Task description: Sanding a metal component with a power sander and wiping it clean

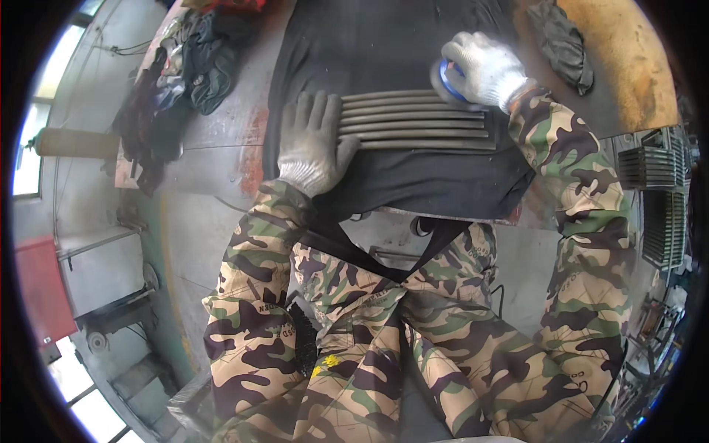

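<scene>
Several dark metal rods (413, 124) lie side by side across a black cloth (362, 52) on the table. My left hand (310, 136), in a grey-white knit glove, rests flat over their left ends with fingers extended and thumb apart. At their right ends, my gloved right hand (481, 70) is closed around a round, blue-edged thing (450, 83). That thing is blurred and partly covered by the fingers, so its kind is unclear. It sits at or just over the upper right rod ends; whether it touches them I cannot tell.
Crumpled dark cloths (210, 70) are heaped on the table's left side, and another dark cloth (565, 48) lies at the right near a tan board (628, 59). Racks of stacked rods (661, 221) stand at the far right. A red box (44, 288) is at the left.
</scene>
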`<act>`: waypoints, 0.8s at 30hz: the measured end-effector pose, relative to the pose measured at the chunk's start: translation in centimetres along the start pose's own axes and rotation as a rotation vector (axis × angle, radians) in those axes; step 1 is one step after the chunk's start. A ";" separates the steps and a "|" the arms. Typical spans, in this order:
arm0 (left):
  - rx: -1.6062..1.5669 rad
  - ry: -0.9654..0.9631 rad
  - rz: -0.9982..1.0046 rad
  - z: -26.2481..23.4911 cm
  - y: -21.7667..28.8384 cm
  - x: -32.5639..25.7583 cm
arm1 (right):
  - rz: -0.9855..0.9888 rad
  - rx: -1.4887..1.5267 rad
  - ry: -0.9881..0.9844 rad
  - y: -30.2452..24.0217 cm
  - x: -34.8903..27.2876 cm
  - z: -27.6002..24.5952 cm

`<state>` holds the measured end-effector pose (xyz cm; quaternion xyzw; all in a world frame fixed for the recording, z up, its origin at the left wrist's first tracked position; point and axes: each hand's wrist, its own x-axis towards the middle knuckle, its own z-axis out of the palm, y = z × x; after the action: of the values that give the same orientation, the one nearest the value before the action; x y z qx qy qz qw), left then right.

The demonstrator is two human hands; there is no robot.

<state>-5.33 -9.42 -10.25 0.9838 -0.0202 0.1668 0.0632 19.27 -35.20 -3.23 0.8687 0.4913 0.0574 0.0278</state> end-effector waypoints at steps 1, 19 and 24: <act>-0.012 -0.003 0.026 -0.1 -0.1 -0.2 | 0.003 0.014 -0.019 0.3 -0.1 -0.1; -0.181 0.007 -0.057 -0.4 -4.7 -1.7 | 0.495 -0.026 0.128 12.4 -10.6 -6.1; -0.167 0.015 -0.054 -1.2 -4.7 -2.4 | 0.555 -0.096 0.055 15.0 -11.1 -5.3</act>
<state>-7.66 -4.60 -10.49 0.9739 -0.0069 0.1701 0.1498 25.64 -52.50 2.79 0.9657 0.2320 0.1098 0.0389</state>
